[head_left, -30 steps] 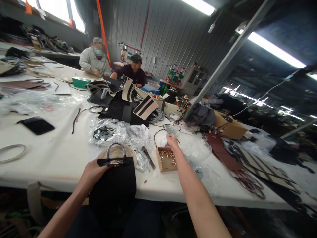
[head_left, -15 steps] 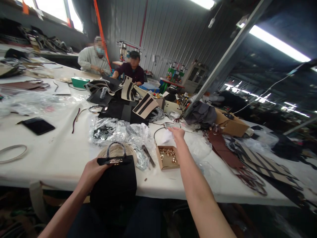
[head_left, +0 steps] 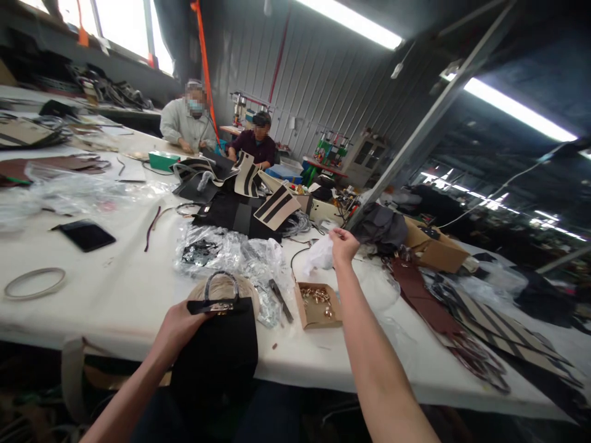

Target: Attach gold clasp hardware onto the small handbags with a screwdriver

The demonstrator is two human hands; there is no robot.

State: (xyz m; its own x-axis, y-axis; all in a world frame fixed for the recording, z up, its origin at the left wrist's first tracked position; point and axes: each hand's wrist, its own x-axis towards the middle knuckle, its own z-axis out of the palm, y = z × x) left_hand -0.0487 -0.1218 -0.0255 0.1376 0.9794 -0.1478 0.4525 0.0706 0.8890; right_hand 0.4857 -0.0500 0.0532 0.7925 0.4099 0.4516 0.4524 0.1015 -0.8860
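My left hand (head_left: 178, 326) grips the top left edge of a black handbag (head_left: 217, 351) that hangs over the near edge of the white table (head_left: 101, 289); the bag has a grey handle and a gold clasp (head_left: 219, 306). My right hand (head_left: 342, 243) is stretched out over the table, fingers closed on a clear plastic bag (head_left: 319, 253) lifted above the surface. Just below it lies a small open cardboard box of gold metal fittings (head_left: 318, 301). A thin dark tool (head_left: 281, 299) lies left of the box.
Crumpled clear plastic (head_left: 231, 252) and a pile of black and cream striped bag panels (head_left: 258, 206) fill the middle. A black pouch (head_left: 87, 234) and a grey ring (head_left: 34, 282) lie left. Brown leather strips (head_left: 418, 289) and a cardboard box (head_left: 434, 246) sit right. Two people work at the far end.
My right hand left the fittings box, reached farther back, closed on the clear plastic bag and raised it. My left hand stayed on the handbag. The view shifted slightly.
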